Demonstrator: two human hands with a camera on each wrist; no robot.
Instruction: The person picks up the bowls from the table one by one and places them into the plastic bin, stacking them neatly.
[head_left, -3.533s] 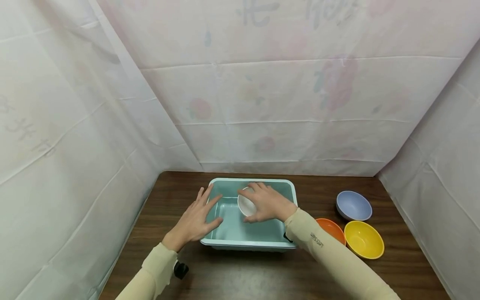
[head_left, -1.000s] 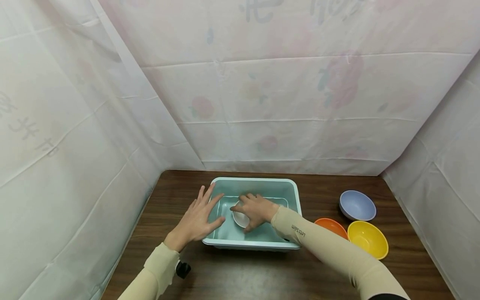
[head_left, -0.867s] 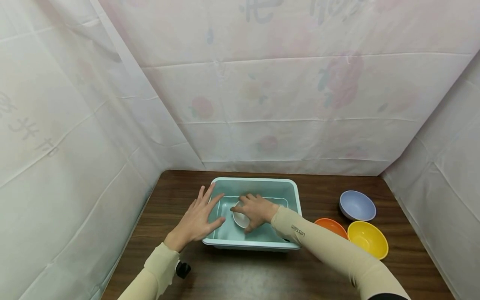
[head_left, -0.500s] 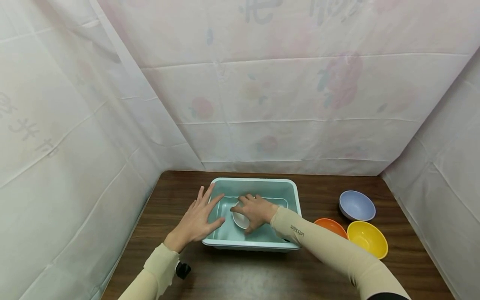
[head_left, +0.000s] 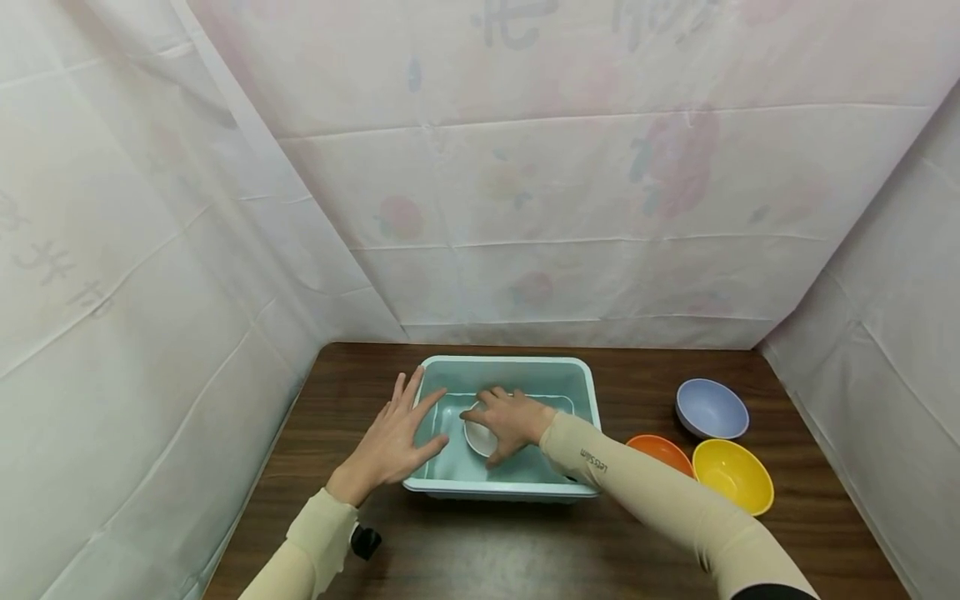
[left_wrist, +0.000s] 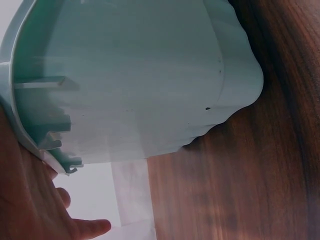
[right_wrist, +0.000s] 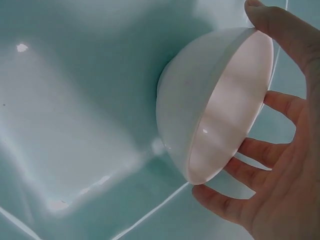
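A white bowl [right_wrist: 185, 95] sits in a pale green plastic basin [head_left: 502, 487], its base at the basin floor. My right hand [head_left: 513, 423] reaches down over the bowl; in the right wrist view the thumb and fingers [right_wrist: 220, 202] span its rim from opposite sides. Seen from the head, this hand covers the bowl's right part. My left hand [head_left: 386, 442] is at the basin's left rim, its fingers spread and fairly straight. The left wrist view has the basin's outer wall [left_wrist: 140, 85] with that hand's fingers up against the rim.
On the right of the dark wooden table [head_left: 480, 550] stand a blue bowl [head_left: 711, 408], a yellow bowl [head_left: 733, 477] and an orange bowl [head_left: 660, 452], the last partly behind the right sleeve. White printed sheets [head_left: 555, 208] hang behind and on both sides.
Since the oldest frame, my right hand has lowered the white bowl into the basin, a little left and nearer the front. Over the last second both hands have stayed nearly still.
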